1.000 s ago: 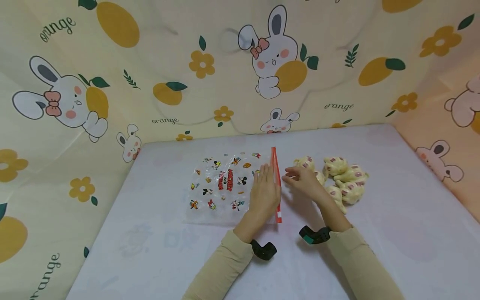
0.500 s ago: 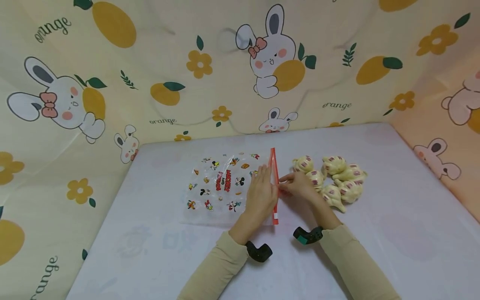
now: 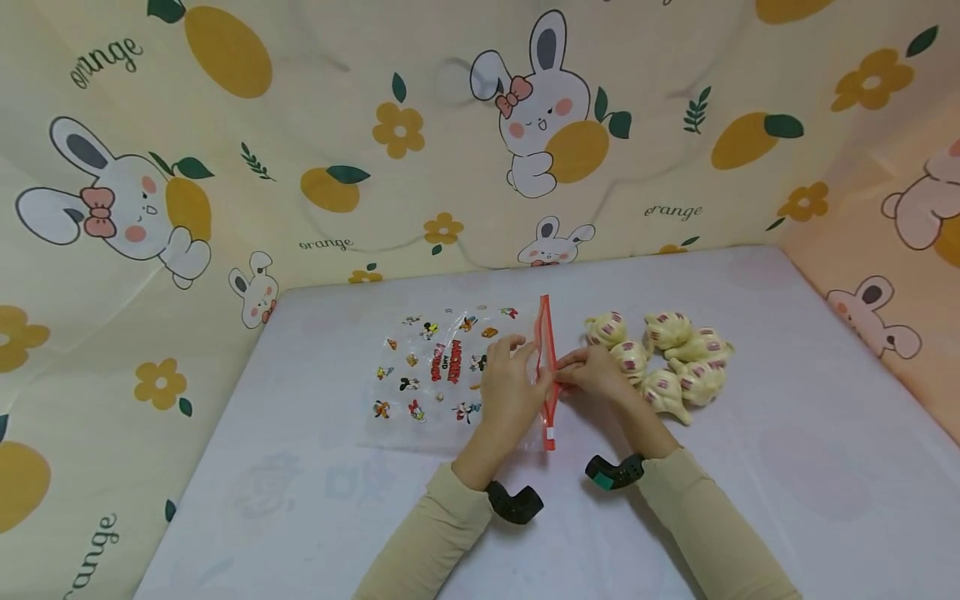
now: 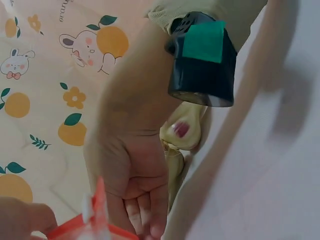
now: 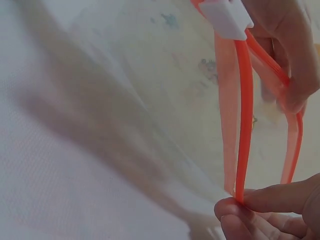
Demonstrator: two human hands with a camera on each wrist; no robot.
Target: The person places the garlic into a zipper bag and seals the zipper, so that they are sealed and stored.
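A clear zip bag (image 3: 420, 379) with cartoon prints lies flat, its red zip edge (image 3: 546, 312) facing right. My left hand (image 3: 508, 396) lies over the bag's mouth with bent fingers. Its thumb and fingers hold the upper red strip (image 5: 295, 135), lifted away from the lower one. From the right, my right hand (image 3: 596, 375) pinches the lower strip (image 5: 244, 125) between thumb and fingertips. The two strips stand apart, so the mouth gapes. A white slider (image 5: 227, 19) sits at the zip's near end.
Several pale garlic bulbs (image 3: 701, 382) with purple marks lie in a cluster just right of my right hand. The white tabletop (image 3: 300, 517) meets a printed cloth backdrop (image 3: 435, 192) behind and at both sides. A black wrist camera (image 3: 516, 504) sits under the left cuff.
My right hand has moved left from beside the garlic and now pinches the red edge. My left hand, flat on the bag before, has bent its fingers and lifted the upper strip; the mouth has opened.
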